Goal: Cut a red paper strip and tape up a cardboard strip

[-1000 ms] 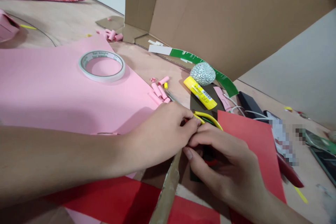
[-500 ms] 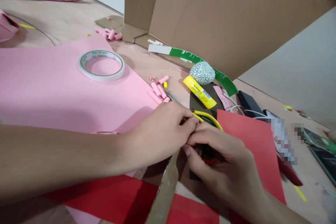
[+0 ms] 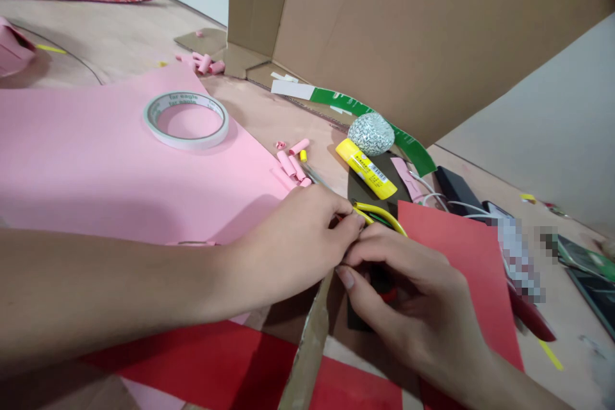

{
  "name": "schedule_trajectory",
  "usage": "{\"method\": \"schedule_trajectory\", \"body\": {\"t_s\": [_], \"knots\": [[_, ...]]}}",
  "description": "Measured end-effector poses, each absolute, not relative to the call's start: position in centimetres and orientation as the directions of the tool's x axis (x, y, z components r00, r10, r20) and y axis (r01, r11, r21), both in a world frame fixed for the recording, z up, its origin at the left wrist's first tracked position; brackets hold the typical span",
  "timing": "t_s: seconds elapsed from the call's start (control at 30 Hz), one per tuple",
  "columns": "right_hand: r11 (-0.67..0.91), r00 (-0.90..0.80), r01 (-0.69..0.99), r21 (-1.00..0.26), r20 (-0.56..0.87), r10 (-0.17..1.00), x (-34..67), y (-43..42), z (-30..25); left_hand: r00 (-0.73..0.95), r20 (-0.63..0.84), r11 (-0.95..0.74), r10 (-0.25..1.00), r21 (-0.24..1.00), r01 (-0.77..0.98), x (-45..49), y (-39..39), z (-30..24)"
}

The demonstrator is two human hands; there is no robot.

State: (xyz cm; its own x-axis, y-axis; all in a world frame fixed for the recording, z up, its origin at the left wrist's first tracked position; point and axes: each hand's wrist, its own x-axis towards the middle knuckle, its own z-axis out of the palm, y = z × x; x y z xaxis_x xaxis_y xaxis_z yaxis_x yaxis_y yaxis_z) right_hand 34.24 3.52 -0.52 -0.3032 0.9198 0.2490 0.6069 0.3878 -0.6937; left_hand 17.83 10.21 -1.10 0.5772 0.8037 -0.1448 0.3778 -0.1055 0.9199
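A narrow cardboard strip runs from the bottom edge up to where my two hands meet. My left hand is closed over its upper end, fingers curled and pointing right. Thumb and forefinger of my right hand pinch at the same end, touching the left fingertips; the exact grip is hidden. Just beyond the fingers is a yellow curved handle, and a red and black part shows under my right palm. Small rolled pink paper tubes lie beyond my left hand.
A tape roll rests on a large pink sheet. Farther right are a yellow glue stick, a silvery glittery ball and a green strip. Red paper lies beside my right hand. Big cardboard panels stand behind.
The lower end of the cardboard strip has swung slightly to the right. My right hand has shifted a little; my left hand stays nearly still.
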Motion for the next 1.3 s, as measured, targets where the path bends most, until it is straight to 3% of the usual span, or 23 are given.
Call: {"method": "schedule_trajectory", "body": {"t_s": [0.37,0.67,0.8,1.1,1.3], "knots": [[0.396,-0.276,0.679,-0.618,0.285,0.918,34.0,3.6,-0.2,0.562,-0.151,-0.103,0.813,0.913,0.394,18.0,10.3,-0.9],[0.492,-0.42,0.786,-0.374,0.262,0.869,34.2,2.2,1.2,0.55,-0.121,-0.137,0.826,0.904,0.404,17.9,10.2,-1.1],[0.49,-0.404,0.784,-0.38,0.286,0.869,34.4,2.2,0.4,0.536,-0.133,-0.131,0.833,0.896,0.425,18.0,10.2,-0.8],[0.483,-0.398,0.849,-0.213,0.342,0.851,33.3,2.9,-0.5,0.553,-0.14,-0.132,0.821,0.896,0.423,18.0,10.1,-0.8],[0.482,-0.379,0.855,-0.191,0.403,0.833,33.3,3.1,-0.9,0.564,-0.133,-0.132,0.815,0.906,0.403,18.1,10.2,-0.9]]}}
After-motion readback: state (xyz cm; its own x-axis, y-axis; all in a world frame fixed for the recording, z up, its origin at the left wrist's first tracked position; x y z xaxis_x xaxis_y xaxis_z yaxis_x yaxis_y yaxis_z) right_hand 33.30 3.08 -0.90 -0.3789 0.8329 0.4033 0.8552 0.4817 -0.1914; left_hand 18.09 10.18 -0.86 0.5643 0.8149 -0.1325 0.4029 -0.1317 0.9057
